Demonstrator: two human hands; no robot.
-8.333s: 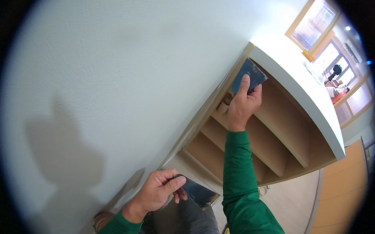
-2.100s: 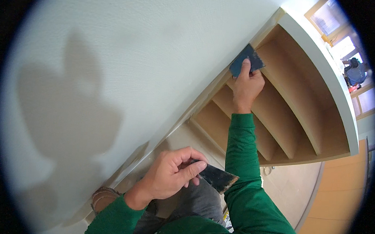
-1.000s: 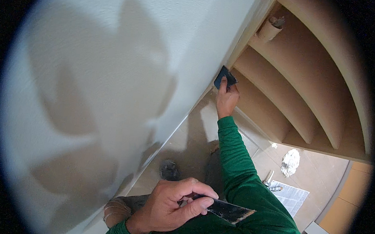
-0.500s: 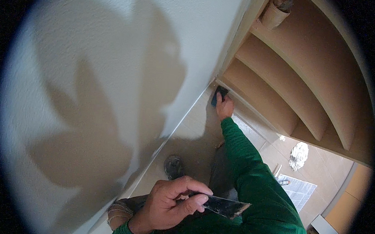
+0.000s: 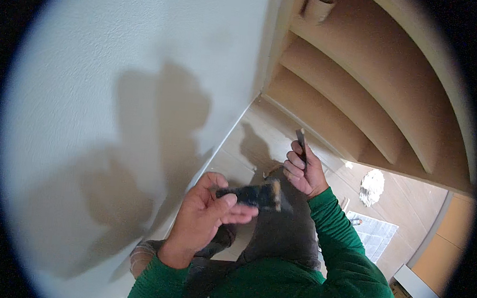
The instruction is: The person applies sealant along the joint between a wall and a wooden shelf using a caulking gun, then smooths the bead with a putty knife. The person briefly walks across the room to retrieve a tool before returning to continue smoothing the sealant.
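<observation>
Where the white textured wall [image 5: 88,70] fills the left of the frame, it meets an open, curved shelf unit [image 5: 364,42] at upper right along a narrow seam [image 5: 268,56]. How much of that seam is finished or left cannot be told: the strip's surface is too faint to judge. Pale floor [image 5: 415,216] at lower right carries a paper sheet [image 5: 374,238] and, just above it in the frame, a crumpled white heap [image 5: 372,187]. Near the centre, the left grip [image 5: 195,218] pinches a dark putty spreader [image 5: 254,195] by thumb and forefinger, its blurred, tan-crusted edge pointing right. Up and to the right, the right grip [image 5: 306,174] is curled round a second scraper [image 5: 302,145], seen nearly edge-on. Both blades are clear of wall and shelving, so no stroke seems under way; with neither tool laid aside, the work looks unfinished. At the top, a tan cup [image 5: 319,9] sits on a shelf, contents unclear; a small tube [image 5: 356,221] lies on the sheet.
</observation>
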